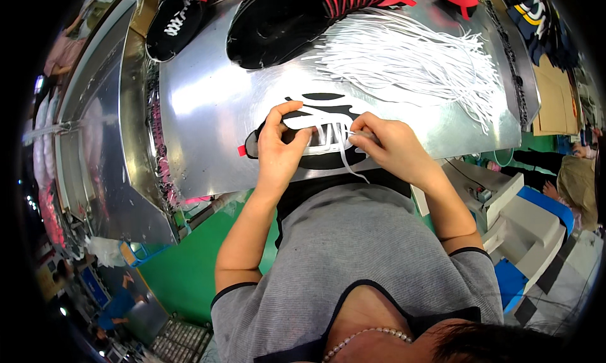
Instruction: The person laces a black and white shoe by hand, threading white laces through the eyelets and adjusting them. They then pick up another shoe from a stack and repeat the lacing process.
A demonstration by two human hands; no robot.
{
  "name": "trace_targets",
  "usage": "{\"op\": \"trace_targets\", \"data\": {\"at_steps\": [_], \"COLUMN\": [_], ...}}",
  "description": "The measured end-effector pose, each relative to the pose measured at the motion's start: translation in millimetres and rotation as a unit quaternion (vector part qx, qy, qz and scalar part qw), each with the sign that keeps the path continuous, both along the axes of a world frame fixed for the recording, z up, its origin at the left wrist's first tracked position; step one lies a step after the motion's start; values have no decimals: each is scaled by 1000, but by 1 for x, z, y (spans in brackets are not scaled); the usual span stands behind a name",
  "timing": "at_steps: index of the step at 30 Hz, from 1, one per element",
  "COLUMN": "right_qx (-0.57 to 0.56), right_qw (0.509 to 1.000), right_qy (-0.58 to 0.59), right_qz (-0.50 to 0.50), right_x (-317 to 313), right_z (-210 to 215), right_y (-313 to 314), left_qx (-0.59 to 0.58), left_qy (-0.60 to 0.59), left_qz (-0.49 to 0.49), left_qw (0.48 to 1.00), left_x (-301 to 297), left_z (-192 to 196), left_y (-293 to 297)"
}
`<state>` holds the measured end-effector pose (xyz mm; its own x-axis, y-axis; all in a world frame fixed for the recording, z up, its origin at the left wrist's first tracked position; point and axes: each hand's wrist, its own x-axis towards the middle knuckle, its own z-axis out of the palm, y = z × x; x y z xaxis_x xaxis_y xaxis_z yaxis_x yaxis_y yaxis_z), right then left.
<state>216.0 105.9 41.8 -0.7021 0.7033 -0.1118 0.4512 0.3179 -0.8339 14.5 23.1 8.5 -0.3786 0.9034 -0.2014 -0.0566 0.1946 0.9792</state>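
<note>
While both hands work at the near table edge:
Shoe: black-and-white shoe upper (315, 133), flat on steel table (208, 104), soft, light.
Left hand (278, 145): fingers curled, pinching upper.
Right hand (388, 145): closed on white lace (346, 155); limp, best gripped near tip.
Room: lace pile (410, 60) behind, bare steel to the left.

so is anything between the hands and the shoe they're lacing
Nothing visible: the left hand rests on the black shoe, and the right hand pinches its white lace at the shoe.
</note>
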Motion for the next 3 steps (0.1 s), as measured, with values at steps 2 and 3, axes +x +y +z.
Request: {"op": "trace_targets", "data": {"at_steps": [2,3], "right_qx": [36,31], "right_qw": [999,998], "right_qy": [19,-26], "right_qz": [-34,-45], "right_x": [0,-4], "right_z": [-10,-11], "right_y": [-4,-4], "left_qx": [-25,-60], "left_qy": [29,53], "left_qz": [-46,-71], "left_qw": [998,994], "left_x": [-6,-11], "left_z": [-6,-7], "left_y": [1,1]}}
